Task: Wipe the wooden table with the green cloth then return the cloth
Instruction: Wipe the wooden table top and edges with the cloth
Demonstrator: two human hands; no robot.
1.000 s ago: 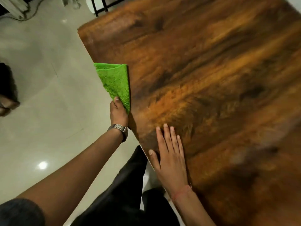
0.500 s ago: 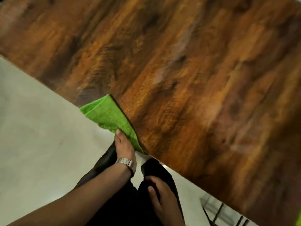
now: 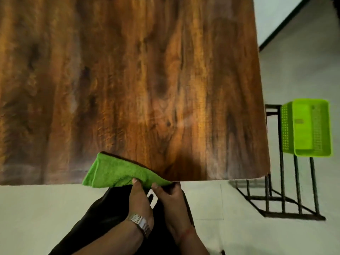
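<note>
Green cloth (image 3: 117, 171) pinched at bench (image 3: 128, 80) edge by left grip (image 3: 140, 201) and right grip (image 3: 171, 197); could slip to floor (image 3: 36, 218) if loosened.

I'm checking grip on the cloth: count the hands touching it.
2. The left hand pinches the green cloth at the wooden table near edge; the right hand grips its right end beside it.

The single head-worn camera is looking steeply down from above the near edge of the dark brown wood-grain table (image 3: 139, 80), facing forward across it; the tabletop is filling most of the wide-angle frame, close below; the pale tiled floor (image 3: 36, 214) is showing beneath and at the right; no second view is sharing the scene.
</note>
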